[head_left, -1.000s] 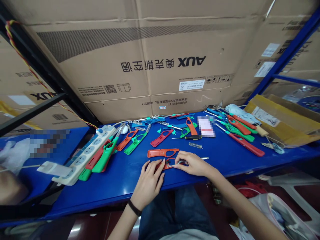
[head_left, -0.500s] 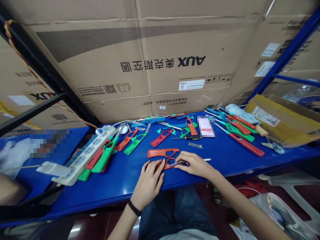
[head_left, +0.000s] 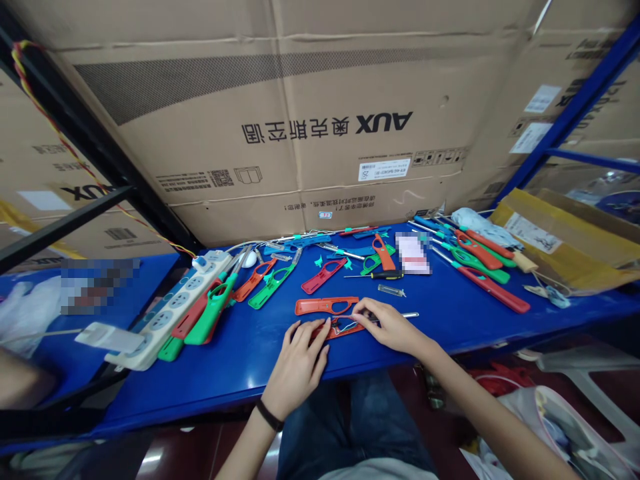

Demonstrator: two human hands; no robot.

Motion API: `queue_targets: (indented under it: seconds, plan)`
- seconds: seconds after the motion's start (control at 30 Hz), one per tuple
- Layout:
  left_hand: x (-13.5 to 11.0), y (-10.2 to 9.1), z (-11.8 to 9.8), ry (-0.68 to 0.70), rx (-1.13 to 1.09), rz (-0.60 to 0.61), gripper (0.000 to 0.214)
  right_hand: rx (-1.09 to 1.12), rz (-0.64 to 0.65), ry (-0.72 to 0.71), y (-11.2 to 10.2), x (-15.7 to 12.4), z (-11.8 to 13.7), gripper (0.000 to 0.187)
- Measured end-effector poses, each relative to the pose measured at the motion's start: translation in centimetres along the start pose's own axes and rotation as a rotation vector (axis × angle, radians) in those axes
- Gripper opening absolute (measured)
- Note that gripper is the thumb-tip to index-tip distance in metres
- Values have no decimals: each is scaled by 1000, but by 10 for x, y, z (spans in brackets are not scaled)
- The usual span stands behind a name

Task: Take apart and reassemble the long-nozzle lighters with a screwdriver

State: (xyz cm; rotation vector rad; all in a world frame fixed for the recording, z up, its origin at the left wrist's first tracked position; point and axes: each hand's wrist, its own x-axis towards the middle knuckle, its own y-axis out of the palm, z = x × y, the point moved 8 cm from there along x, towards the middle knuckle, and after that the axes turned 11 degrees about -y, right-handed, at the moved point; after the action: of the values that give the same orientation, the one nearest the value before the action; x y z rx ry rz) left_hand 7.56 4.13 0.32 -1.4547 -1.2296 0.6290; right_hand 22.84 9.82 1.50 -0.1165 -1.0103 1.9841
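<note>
- Screwdriver [head_left: 386, 275]: black, yellow
- Table [head_left: 225, 360] under it: blue
- Loose casing [head_left: 323, 277] left of it: pinkish red
- Held casing [head_left: 345, 333] in front of it: orange
- Strip [head_left: 192, 283] far left of it: white
- Carton [head_left: 320, 87] behind it: brown, dark mesh band
- Box [head_left: 575, 267] far right of it: yellow

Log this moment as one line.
left hand: on orange plastic handle shell | right hand: at shell's right end | beyond shell: matching orange plastic half

Your blue bench [head_left: 465, 323] carries a white power strip [head_left: 176, 303] at ten o'clock, an orange half-shell [head_left: 313, 306] and a screwdriver [head_left: 390, 275] at twelve, long-nosed lighters [head_left: 480, 251] at one and a yellow box [head_left: 575, 260] at two.
</note>
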Motion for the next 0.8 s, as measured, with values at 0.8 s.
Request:
queue_targets:
  seconds: [0.8]
  plan:
    - [-1,0,0,3,-9,-6,45,4,49,-131,6,2,15,14]
